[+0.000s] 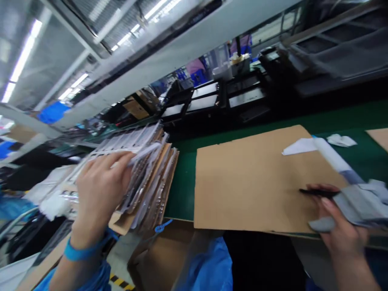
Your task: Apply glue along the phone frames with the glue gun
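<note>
My left hand (104, 180), a blue band on its wrist, is closed on the edge of the top clear plastic tray (142, 151) at the left. Under it lies a stack of plastic trays and cardboard sheets (157, 194), slightly tilted. At the right, my right hand (341, 226) is closed around a thin dark tool (317, 192), its exact kind unclear. A grey cloth (360, 204) bunches against the same hand. A flat brown cardboard sheet (248, 182) lies between my hands. My right fingers are over its right part.
A white roll or tube (333, 155) and a crumpled white tissue (342, 140) lie on the green bench (183, 173). Black frames with pale panels (203, 101) line the back. An open cardboard box (165, 254) stands below the front edge.
</note>
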Action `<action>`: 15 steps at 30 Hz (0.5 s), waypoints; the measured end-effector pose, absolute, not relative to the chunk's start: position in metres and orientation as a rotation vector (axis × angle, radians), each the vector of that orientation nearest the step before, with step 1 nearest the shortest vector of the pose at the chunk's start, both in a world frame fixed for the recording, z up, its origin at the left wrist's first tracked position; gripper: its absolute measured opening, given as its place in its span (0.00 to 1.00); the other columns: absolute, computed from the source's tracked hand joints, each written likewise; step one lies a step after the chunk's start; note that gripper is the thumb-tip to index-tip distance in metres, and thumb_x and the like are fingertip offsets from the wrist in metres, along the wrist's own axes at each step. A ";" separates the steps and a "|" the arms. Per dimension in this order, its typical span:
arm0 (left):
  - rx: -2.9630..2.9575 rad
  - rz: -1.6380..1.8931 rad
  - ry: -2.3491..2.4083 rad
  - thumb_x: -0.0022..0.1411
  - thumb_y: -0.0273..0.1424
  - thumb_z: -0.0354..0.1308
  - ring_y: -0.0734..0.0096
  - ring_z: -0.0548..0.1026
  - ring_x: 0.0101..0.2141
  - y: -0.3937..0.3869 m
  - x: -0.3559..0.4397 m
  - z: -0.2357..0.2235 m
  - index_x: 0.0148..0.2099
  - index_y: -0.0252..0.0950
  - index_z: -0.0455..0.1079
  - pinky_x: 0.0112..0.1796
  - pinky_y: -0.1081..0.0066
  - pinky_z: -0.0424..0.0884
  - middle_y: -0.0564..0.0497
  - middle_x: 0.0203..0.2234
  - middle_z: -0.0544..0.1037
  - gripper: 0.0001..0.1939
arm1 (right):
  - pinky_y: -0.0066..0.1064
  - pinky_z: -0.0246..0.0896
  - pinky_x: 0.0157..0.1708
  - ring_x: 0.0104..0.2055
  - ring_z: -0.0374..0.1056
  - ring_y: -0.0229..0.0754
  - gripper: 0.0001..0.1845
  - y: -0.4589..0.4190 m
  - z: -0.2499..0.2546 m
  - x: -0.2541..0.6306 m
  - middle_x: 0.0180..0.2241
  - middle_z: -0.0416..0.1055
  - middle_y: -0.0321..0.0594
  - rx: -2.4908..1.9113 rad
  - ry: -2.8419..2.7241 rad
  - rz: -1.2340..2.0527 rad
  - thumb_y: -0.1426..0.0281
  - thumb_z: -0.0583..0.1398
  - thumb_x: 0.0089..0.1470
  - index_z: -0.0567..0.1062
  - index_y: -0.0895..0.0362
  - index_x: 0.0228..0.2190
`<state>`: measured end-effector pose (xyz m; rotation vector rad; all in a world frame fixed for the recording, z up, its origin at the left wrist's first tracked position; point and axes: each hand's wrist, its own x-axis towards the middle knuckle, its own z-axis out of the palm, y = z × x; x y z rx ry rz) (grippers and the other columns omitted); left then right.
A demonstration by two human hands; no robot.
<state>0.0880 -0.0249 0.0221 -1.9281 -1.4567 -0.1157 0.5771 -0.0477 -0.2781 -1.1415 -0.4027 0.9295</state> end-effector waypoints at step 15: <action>-3.216 -0.130 -0.963 0.84 0.25 0.56 0.57 0.77 0.72 0.051 0.286 -0.214 0.79 0.52 0.73 0.70 0.50 0.76 0.49 0.75 0.77 0.29 | 0.58 0.80 0.63 0.55 0.84 0.61 0.27 -0.125 -0.277 0.592 0.45 0.81 0.54 -1.356 -0.869 0.938 0.47 0.78 0.48 0.87 0.52 0.41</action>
